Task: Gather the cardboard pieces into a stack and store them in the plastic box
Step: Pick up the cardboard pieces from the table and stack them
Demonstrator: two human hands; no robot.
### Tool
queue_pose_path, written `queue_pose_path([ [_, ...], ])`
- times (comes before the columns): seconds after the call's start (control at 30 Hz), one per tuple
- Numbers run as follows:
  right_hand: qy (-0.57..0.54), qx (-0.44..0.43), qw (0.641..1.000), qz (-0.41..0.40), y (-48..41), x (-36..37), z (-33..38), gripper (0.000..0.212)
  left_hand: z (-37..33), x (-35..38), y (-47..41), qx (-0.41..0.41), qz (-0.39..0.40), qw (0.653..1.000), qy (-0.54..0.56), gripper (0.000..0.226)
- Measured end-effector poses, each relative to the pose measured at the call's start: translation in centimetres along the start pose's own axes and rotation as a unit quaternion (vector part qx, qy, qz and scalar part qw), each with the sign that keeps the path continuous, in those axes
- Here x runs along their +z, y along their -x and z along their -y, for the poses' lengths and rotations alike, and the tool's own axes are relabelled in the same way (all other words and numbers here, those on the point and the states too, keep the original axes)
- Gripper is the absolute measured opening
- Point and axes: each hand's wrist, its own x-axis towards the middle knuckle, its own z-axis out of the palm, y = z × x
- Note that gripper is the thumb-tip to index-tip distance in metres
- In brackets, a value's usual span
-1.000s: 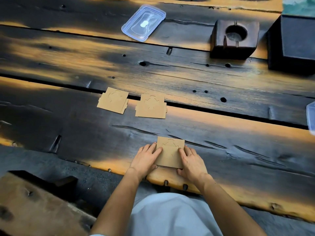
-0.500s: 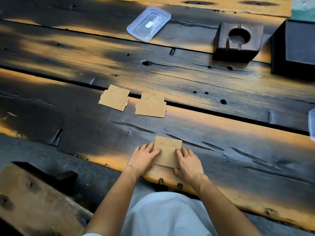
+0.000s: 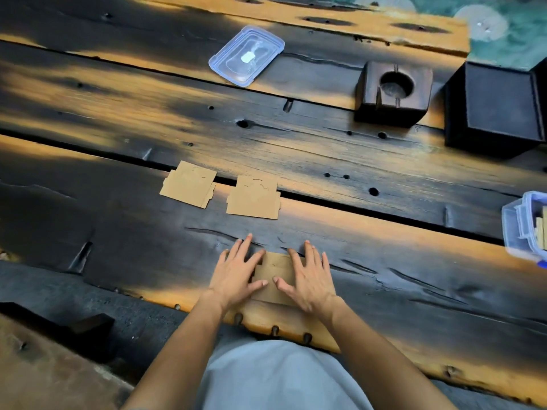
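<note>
A small stack of brown cardboard pieces [image 3: 273, 276] lies near the table's front edge. My left hand [image 3: 236, 270] rests flat on its left side and my right hand [image 3: 307, 276] flat on its right side, fingers spread, both pressing down on it. Two more cardboard stacks lie farther out: one [image 3: 188, 184] to the left and one [image 3: 254, 198] beside it, both across a gap between planks. The clear plastic box [image 3: 524, 229] sits at the right edge, partly cut off, with cardboard inside. Its clear lid [image 3: 247, 56] lies far back.
The table is dark, rough wooden planks [image 3: 118, 119] with holes and gaps. A dark wooden block with a round hole [image 3: 392, 94] and a black box [image 3: 497, 110] stand at the back right. A wooden bench [image 3: 44, 365] is at lower left.
Both hands have shifted from gripping the near stack's sides to lying flat on top of it with fingers spread. The camera has tilted, bringing the plastic box into view at the right.
</note>
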Motion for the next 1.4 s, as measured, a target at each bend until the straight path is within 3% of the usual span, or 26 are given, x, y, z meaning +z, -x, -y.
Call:
queue_pose_path([
  [0.47,0.033,0.031,0.998,0.045,-9.3,-4.7,3.6,0.093,8.8,-6.2,-6.9,-0.015,0.027,0.999,-0.042,0.091],
  [0.97,0.032,0.018,0.998,0.059,-16.5,-7.4,4.3,0.109,11.1,-7.9,-14.0,0.016,0.067,0.997,-0.038,0.097],
  [1.4,0.023,-0.049,0.998,0.036,-18.6,-8.0,4.1,0.092,11.8,-7.5,-16.2,0.034,0.078,0.996,-0.029,0.09],
])
